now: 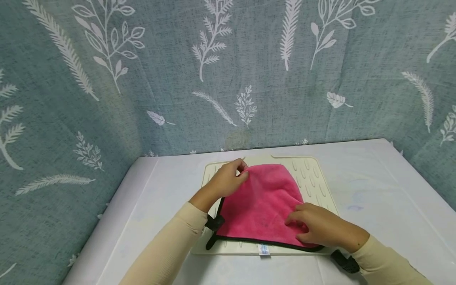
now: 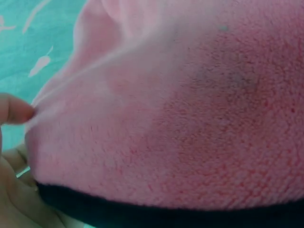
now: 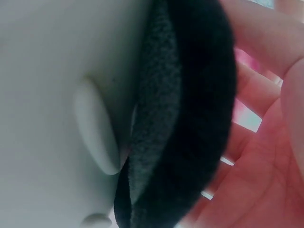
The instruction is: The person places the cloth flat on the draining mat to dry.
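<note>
A bright pink fleece cloth (image 1: pixel 261 202) with black edging (image 1: pixel 263 240) lies over a cream ridged mat (image 1: pixel 313 178). My left hand (image 1: pixel 228 178) pinches the cloth at its far left edge, thumb and fingertips together on it; in the left wrist view the cloth (image 2: pixel 190 118) is drawn up from that pinch. My right hand (image 1: pixel 317 225) rests on the near right part of the cloth, fingers loosely bent, thumb apart from them. In the right wrist view the black edging (image 3: pixel 204 95) stands up off the mat, partly hiding the fingers.
A white label (image 1: pixel 263 250) sticks out from the cloth's near edge over the mat's rim. The mat lies on a white-covered table (image 1: pixel 142 221). A blue-grey leaf-patterned curtain (image 1: pixel 171 79) closes off the back and sides. Dark straps sit on both wrists.
</note>
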A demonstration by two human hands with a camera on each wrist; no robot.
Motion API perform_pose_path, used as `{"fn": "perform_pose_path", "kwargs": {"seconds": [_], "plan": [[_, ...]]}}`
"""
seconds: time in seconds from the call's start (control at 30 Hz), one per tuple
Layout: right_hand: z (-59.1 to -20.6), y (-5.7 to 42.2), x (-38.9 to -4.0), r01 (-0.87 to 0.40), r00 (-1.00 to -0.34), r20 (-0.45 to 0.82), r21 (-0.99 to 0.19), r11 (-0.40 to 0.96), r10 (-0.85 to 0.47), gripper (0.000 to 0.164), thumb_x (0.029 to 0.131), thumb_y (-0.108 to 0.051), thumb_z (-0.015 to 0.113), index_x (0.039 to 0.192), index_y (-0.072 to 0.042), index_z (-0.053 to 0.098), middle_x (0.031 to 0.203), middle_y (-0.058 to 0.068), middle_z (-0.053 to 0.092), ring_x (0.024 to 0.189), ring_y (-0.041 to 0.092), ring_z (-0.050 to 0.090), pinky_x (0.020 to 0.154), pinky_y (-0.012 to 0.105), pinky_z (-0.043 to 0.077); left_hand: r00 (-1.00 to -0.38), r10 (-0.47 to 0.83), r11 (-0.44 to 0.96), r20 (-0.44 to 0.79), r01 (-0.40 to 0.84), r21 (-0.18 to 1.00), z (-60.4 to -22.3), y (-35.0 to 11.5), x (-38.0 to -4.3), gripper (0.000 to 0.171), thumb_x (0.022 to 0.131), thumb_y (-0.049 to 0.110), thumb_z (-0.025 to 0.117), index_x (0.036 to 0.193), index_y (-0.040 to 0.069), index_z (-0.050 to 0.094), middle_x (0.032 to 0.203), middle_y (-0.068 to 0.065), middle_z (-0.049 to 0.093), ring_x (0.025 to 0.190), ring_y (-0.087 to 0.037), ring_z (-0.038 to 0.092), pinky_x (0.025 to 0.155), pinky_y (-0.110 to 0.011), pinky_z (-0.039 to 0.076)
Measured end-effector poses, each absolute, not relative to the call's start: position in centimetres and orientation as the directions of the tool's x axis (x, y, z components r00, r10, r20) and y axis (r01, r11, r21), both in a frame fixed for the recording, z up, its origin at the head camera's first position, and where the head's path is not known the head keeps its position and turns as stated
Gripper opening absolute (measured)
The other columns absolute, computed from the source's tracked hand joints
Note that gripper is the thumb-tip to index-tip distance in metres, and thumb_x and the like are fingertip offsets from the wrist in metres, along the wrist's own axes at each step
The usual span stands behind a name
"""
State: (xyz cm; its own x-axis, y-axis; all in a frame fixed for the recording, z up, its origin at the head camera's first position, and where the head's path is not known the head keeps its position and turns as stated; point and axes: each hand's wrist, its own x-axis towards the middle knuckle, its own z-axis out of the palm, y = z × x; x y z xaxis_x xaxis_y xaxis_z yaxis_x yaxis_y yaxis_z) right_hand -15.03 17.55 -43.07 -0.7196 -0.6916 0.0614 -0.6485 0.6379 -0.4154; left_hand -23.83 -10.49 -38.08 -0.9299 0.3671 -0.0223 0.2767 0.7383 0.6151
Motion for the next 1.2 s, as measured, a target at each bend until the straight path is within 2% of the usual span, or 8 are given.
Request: {"fn": "perform_pose_path", "kwargs": {"seconds": [0.13, 0.27, 0.4, 0.57, 0.73, 0.9, 1.03, 1.2], "plan": [[-43.0, 17.5, -15.1, -0.646, -0.721, 0.057, -0.417, 0.64, -0.691, 0.023, 0.081, -0.02, 0.079, 0.103, -0.02, 0.075, 0.086, -0.015, 0.054, 0.079, 0.001, 0.045, 0.069, 0.023, 0.043, -0.921, 0.388, 0.717, -0.034, 0.279, 0.638, -38.3, -10.6, -24.1, 0.025, 0.105, 0.031, 0.047, 0.095, 0.016, 0.064, 0.091, 0.002, 0.063, 0.063, -0.014, 0.046, 0.066, -0.032, 0.043], [-42.9, 17.4, -15.2, -0.643, -0.723, 0.053, -0.415, 0.643, -0.689, 0.023, 0.081, -0.021, 0.079, 0.103, -0.019, 0.075, 0.086, -0.014, 0.055, 0.08, 0.001, 0.045, 0.07, 0.024, 0.044, -0.904, 0.426, 0.717, -0.04, 0.31, 0.624, -38.4, -10.4, -24.3, 0.037, 0.106, 0.031, 0.048, 0.078, 0.013, 0.064, 0.072, 0.002, 0.054, 0.061, -0.012, 0.04, 0.066, -0.029, 0.04], [-42.8, 17.4, -15.2, -0.64, -0.726, 0.047, -0.413, 0.648, -0.686, 0.023, 0.081, -0.021, 0.079, 0.103, -0.019, 0.075, 0.087, -0.014, 0.056, 0.08, 0.001, 0.046, 0.07, 0.024, 0.045, -0.886, 0.455, 0.726, -0.085, 0.314, 0.612, -38.7, -9.9, -24.4, 0.029, 0.101, 0.028, 0.058, 0.076, 0.013, 0.064, 0.072, 0.005, 0.055, 0.062, -0.011, 0.042, 0.064, -0.026, 0.04], [-42.8, 17.4, -15.2, -0.633, -0.73, 0.041, -0.415, 0.654, -0.682, 0.023, 0.08, -0.021, 0.079, 0.103, -0.02, 0.075, 0.089, -0.014, 0.058, 0.081, 0.001, 0.046, 0.071, 0.025, 0.045, -0.893, 0.431, 0.754, -0.133, 0.275, 0.597, -39.1, -9.4, -24.1, 0.016, 0.094, 0.027, 0.07, 0.093, 0.013, 0.062, 0.084, 0.001, 0.062, 0.073, -0.011, 0.054, 0.067, -0.026, 0.045], [-42.9, 17.5, -15.3, -0.63, -0.733, 0.034, -0.413, 0.658, -0.68, 0.023, 0.08, -0.022, 0.08, 0.103, -0.021, 0.074, 0.089, -0.014, 0.057, 0.081, 0.002, 0.046, 0.071, 0.026, 0.045, -0.925, 0.355, 0.828, -0.136, 0.243, 0.505, -39.3, -8.9, -23.9, 0.042, 0.087, 0.037, 0.075, 0.116, 0.013, 0.055, 0.085, -0.003, 0.062, 0.075, -0.015, 0.056, 0.069, -0.031, 0.046], [-43.0, 17.5, -15.3, -0.633, -0.734, 0.04, -0.405, 0.66, -0.678, 0.023, 0.08, -0.023, 0.08, 0.102, -0.021, 0.074, 0.089, -0.014, 0.057, 0.082, 0.002, 0.046, 0.071, 0.026, 0.045, -0.917, 0.356, 0.841, -0.182, 0.229, 0.491, -39.4, -8.7, -24.0, 0.07, 0.085, 0.043, 0.075, 0.141, 0.012, 0.048, 0.116, -0.009, 0.067, 0.104, -0.021, 0.063, 0.094, -0.04, 0.051], [-43.1, 17.6, -15.3, -0.642, -0.728, 0.047, -0.399, 0.655, -0.684, 0.023, 0.08, -0.022, 0.08, 0.102, -0.021, 0.074, 0.089, -0.014, 0.057, 0.082, 0.002, 0.046, 0.071, 0.026, 0.045, -0.894, 0.38, 0.829, -0.237, 0.216, 0.517, -39.7, -8.7, -24.1, 0.076, 0.084, 0.042, 0.076, 0.146, 0.011, 0.044, 0.133, -0.01, 0.062, 0.121, -0.025, 0.06, 0.104, -0.043, 0.047], [-43.2, 17.7, -15.3, -0.65, -0.72, 0.052, -0.399, 0.646, -0.692, 0.022, 0.08, -0.02, 0.079, 0.101, -0.021, 0.073, 0.088, -0.014, 0.057, 0.082, 0.001, 0.046, 0.072, 0.026, 0.046, -0.889, 0.384, 0.822, -0.25, 0.206, 0.532, -40.0, -8.7, -24.1, 0.073, 0.086, 0.039, 0.075, 0.146, 0.01, 0.045, 0.127, -0.009, 0.064, 0.118, -0.023, 0.06, 0.104, -0.042, 0.048]]}}
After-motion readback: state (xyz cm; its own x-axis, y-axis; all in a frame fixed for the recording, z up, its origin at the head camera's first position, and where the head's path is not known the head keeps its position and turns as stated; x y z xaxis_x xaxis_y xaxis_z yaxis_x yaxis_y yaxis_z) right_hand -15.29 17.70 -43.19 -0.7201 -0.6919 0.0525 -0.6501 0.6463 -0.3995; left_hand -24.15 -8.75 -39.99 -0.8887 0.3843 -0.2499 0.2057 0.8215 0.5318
